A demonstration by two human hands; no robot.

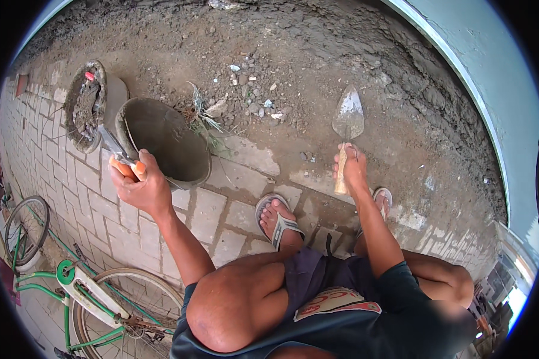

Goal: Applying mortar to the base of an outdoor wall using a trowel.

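Note:
My left hand (147, 186) is closed around an orange-handled tool (112, 143) with a narrow grey metal blade; its exact kind I cannot make out. The blade points up and left, in front of the rims of two buckets. My right hand (353, 169) grips the wooden handle of a pointed trowel (349, 115), whose mud-smeared blade points away from me over the soil. Beside my left hand stands a dark grey bucket (200, 169), its inside coated with dried grey residue. Left of it is a second bucket (118, 99) holding greyish-brown material and a small red object.
Bare soil (293, 54) with a patch of small stones (254, 99) and a grass tuft (203, 116) lies ahead. A pale wall (491, 66) curves along the right. Paving blocks (78, 179) cover the left, where a green-and-white bicycle (99, 299) lies in view. My sandalled feet rest near the paving's edge.

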